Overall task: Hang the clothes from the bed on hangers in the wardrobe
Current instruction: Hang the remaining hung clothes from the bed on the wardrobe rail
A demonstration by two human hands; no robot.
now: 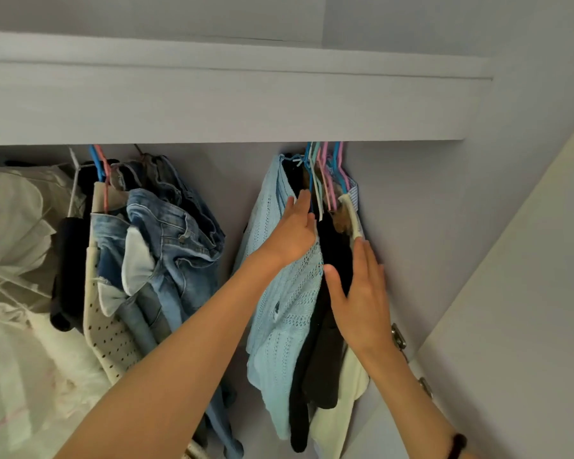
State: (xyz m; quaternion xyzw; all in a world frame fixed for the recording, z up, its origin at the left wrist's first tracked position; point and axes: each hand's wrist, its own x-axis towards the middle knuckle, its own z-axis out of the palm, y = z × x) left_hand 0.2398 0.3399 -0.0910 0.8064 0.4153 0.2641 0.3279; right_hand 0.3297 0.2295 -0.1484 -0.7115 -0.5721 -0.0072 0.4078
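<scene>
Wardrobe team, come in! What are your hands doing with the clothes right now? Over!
Left hand open, flat on light blue knit top. Right hand open, against black garment. Both hang on hangers. Nothing blocking.

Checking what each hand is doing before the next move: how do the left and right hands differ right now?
The left hand reaches higher, near the hangers; the right hand sits lower. The left lies on the light blue knit top; the right lies against the black garment beside it. Both have straight fingers and grip nothing.
</scene>
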